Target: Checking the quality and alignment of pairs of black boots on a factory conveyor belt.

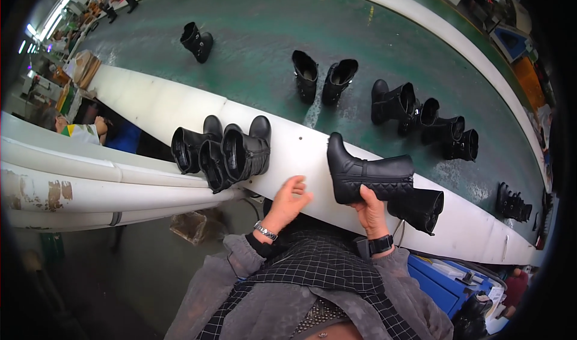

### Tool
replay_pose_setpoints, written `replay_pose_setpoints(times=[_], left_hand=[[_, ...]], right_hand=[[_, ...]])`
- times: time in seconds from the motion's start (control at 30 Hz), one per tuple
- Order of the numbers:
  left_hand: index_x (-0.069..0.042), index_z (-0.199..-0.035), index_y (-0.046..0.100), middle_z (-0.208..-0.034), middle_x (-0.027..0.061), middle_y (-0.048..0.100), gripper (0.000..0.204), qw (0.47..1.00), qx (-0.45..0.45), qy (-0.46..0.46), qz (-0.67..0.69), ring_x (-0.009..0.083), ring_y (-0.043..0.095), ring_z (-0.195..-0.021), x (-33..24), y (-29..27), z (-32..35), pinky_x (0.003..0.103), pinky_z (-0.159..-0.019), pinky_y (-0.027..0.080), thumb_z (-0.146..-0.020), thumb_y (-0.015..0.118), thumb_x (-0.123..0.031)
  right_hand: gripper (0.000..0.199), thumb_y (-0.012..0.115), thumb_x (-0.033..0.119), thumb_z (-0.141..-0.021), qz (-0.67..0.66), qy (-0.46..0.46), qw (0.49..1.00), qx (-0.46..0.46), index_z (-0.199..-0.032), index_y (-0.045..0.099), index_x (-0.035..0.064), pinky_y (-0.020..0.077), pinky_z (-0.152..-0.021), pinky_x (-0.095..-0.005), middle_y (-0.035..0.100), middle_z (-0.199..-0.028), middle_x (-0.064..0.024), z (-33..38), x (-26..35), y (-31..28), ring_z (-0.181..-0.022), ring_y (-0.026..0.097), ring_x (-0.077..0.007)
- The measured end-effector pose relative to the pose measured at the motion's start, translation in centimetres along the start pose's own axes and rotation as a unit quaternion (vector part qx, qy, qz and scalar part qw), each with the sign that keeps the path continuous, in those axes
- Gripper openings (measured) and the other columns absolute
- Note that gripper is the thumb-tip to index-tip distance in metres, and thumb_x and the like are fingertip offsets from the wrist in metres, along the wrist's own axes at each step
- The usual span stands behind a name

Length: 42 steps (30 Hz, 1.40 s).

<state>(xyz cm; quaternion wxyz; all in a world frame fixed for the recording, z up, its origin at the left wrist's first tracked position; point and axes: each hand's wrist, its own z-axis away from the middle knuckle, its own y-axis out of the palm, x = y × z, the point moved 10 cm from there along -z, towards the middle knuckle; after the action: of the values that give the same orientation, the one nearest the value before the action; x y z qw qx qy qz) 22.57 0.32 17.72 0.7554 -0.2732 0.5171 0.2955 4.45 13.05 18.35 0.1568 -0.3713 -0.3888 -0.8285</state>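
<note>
A worker's right hand (374, 217) closes on a black boot (375, 172) over the white desk (306, 166), thumb on its quilted shaft, fingers mostly hidden. The left hand (291, 199), empty, its fingers loosely parted, sits just left of the sole, apart from it. The boot's shaft runs rightward, its toe points away from the wearer, and its sole faces the left hand. A second boot (424, 211) lies just beyond the right hand; clustered boots (249, 151) stand farther left.
</note>
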Motion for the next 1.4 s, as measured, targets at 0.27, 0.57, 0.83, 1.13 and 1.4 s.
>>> replay_pose_setpoints(times=[0.27,0.57,0.83,1.13,1.4], left_hand=[[0.004,-0.110,0.053,-0.102,0.0166,0.060,0.051,0.920,-0.340,0.085,-0.177,0.0244,0.058,-0.095,0.7,-10.0,2.0,0.035,-0.079,0.050,-0.074,0.077,-0.021],[0.006,-0.100,0.064,-0.106,0.0162,0.067,0.048,0.920,-0.390,0.028,-0.028,0.0257,0.064,-0.098,-1.3,-10.4,-2.1,0.036,-0.087,0.047,-0.074,0.078,-0.031],[-0.003,-0.120,0.054,-0.110,0.0094,0.062,0.039,0.929,-0.155,-0.017,0.336,0.0218,0.066,-0.092,-0.2,-4.7,-4.0,0.036,-0.066,0.060,-0.085,0.065,-0.018],[0.001,-0.118,0.054,-0.113,0.0138,0.062,0.038,0.885,0.016,-0.026,0.465,0.0257,0.064,-0.099,-3.5,3.7,-2.1,0.041,-0.082,0.057,-0.092,0.056,-0.026],[-0.002,-0.119,0.055,-0.115,0.0122,0.062,0.039,0.885,0.028,-0.029,0.463,0.0250,0.062,-0.103,-2.7,3.9,-2.1,0.043,-0.088,0.054,-0.091,0.059,-0.029]], right_hand=[[0.050,0.075,0.019,-0.076,0.204,-0.050,0.974,-0.085,-0.120,0.055,0.0026,0.0479,-0.088,-0.0303,0.059,-0.114,-0.0057,-0.8,1.1,-5.1,-0.100,0.059,-0.0180],[0.045,0.074,0.010,-0.077,0.259,-0.177,0.949,-0.045,-0.117,0.056,0.0015,0.0473,-0.087,-0.0292,0.060,-0.111,-0.0054,0.0,3.7,-0.5,-0.099,0.058,-0.0152],[0.035,0.060,0.018,-0.088,-0.011,-0.028,1.000,-0.008,-0.118,0.056,0.0016,0.0565,-0.076,-0.0375,0.063,-0.111,-0.0103,-0.8,1.4,-0.5,-0.096,0.064,-0.0226],[0.046,0.055,0.029,-0.091,-0.182,-0.033,0.979,0.084,-0.126,0.049,0.0003,0.0503,-0.092,-0.0452,0.059,-0.120,-0.0146,0.3,2.2,3.3,-0.108,0.060,-0.0275],[0.047,0.053,0.029,-0.092,-0.197,-0.024,0.977,0.083,-0.128,0.048,0.0000,0.0498,-0.093,-0.0467,0.059,-0.121,-0.0151,0.4,1.6,3.0,-0.110,0.059,-0.0289]])
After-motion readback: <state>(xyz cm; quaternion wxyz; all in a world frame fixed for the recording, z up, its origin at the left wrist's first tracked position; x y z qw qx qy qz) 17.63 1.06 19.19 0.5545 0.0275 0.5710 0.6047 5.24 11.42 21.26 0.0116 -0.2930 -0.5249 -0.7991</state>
